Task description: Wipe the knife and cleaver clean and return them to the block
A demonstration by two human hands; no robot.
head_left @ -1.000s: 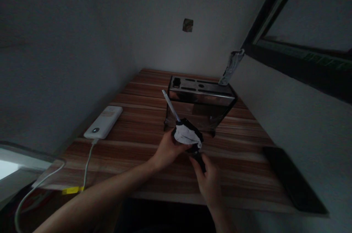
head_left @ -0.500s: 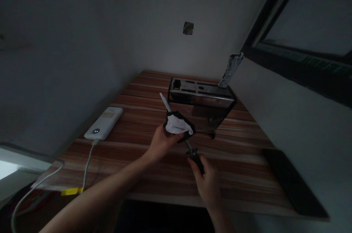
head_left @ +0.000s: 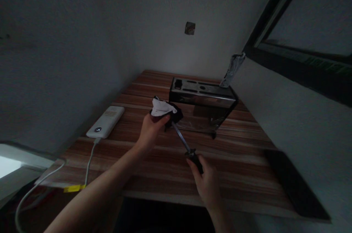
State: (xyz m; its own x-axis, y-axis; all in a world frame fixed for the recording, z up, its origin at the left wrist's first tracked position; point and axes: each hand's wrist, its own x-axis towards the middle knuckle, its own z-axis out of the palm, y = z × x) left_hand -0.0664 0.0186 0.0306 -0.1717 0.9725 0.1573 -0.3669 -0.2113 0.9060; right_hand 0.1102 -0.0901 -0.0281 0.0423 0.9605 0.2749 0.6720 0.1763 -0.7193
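Note:
My right hand (head_left: 206,185) is closed round the black handle of a thin steel tool, perhaps a sharpening rod or narrow knife (head_left: 182,140), which slants up to the left over the wooden table (head_left: 242,174). My left hand (head_left: 150,130) is closed on a white and black cloth (head_left: 164,110), bunched round the far end of the tool so the tip is hidden. A shiny metal knife block (head_left: 202,106) with slots in its top stands just behind the cloth.
A white power bank (head_left: 106,121) with a white cable (head_left: 89,161) lies at the table's left. A dark flat phone-like slab (head_left: 295,185) lies at the right by the wall. A crumpled foil wrapper (head_left: 232,70) sticks up behind the block. A dark frame hangs upper right.
My left hand has slid the cloth up along the tool from near the handle to its tip, baring the steel shaft. My right hand has stayed almost still.

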